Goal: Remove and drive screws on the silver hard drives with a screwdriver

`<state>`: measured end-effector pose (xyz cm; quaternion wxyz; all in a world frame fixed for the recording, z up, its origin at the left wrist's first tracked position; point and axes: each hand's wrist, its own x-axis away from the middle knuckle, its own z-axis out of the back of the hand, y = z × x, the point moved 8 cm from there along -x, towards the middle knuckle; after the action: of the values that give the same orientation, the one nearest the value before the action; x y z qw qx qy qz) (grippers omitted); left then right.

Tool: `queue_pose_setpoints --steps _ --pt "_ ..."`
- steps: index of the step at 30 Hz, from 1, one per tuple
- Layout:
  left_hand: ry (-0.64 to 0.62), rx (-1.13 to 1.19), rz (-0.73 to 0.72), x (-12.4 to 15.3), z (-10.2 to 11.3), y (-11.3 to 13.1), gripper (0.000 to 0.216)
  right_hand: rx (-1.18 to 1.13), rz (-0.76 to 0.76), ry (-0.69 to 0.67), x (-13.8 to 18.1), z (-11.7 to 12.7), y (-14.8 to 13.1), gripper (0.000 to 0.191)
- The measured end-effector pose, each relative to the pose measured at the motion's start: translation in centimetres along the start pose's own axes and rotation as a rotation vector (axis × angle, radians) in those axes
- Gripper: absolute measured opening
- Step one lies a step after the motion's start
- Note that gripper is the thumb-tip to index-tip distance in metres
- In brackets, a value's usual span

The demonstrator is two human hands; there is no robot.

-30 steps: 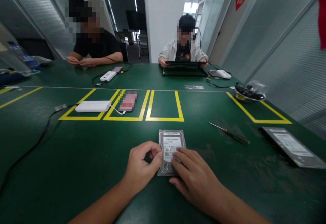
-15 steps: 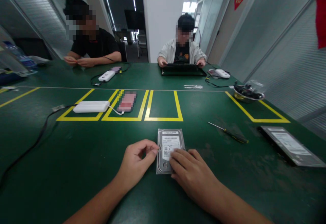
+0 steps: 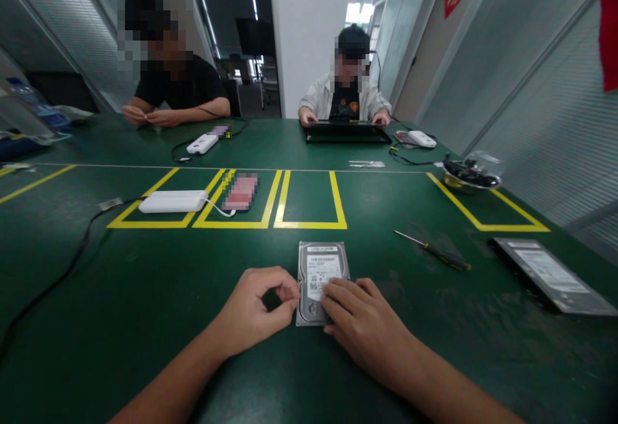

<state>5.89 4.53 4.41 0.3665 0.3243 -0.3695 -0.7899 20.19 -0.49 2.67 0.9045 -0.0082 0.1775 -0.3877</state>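
A silver hard drive (image 3: 322,260) with a white printed label lies on the green table right in front of me. My right hand (image 3: 364,321) rests over its lower right part, the fingers lying across the label and gripping that side. At the drive's left edge is my left hand (image 3: 258,311), its thumb and fingertips curled together in a pinch. Whatever those fingertips hold, if anything, is too small or hidden to make out. Right of the drive lies a screwdriver (image 3: 437,255) with a black and yellow handle.
A second drive-like metal unit (image 3: 553,276) lies at the right. Farther back are a white power bank (image 3: 174,201), a phone (image 3: 241,192), yellow tape outlines (image 3: 310,225) and a bowl of dark parts (image 3: 470,176). Two people sit across the table, one holding a dark flat panel (image 3: 347,132).
My left hand has slid slightly down along the drive's left edge, fingers still pinched. The right hand and the drive have hardly moved.
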Motion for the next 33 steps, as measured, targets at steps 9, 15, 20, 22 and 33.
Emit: queue_pose_setpoints --steps 9,15,20,22,33 --pt "-0.044 -0.059 -0.074 -0.1 0.2 0.5 0.009 -0.032 -0.008 0.017 0.0 0.3 0.3 0.035" --pt "-0.163 -0.087 -0.067 0.0 -0.4 0.1 0.011 -0.054 -0.026 -0.014 -0.1 0.0 0.7 0.040" --pt "-0.284 -0.107 -0.069 0.2 -1.4 -0.1 0.009 -0.053 -0.023 -0.024 -0.2 -0.1 0.7 0.040" --pt "-0.325 -0.121 -0.079 0.3 -1.8 -0.1 0.011 -0.051 -0.023 -0.017 -0.2 0.0 0.8 0.039" --pt "-0.389 -0.157 -0.080 0.7 -2.4 0.0 0.011 -0.045 -0.027 -0.036 -0.2 0.2 0.8 0.033"
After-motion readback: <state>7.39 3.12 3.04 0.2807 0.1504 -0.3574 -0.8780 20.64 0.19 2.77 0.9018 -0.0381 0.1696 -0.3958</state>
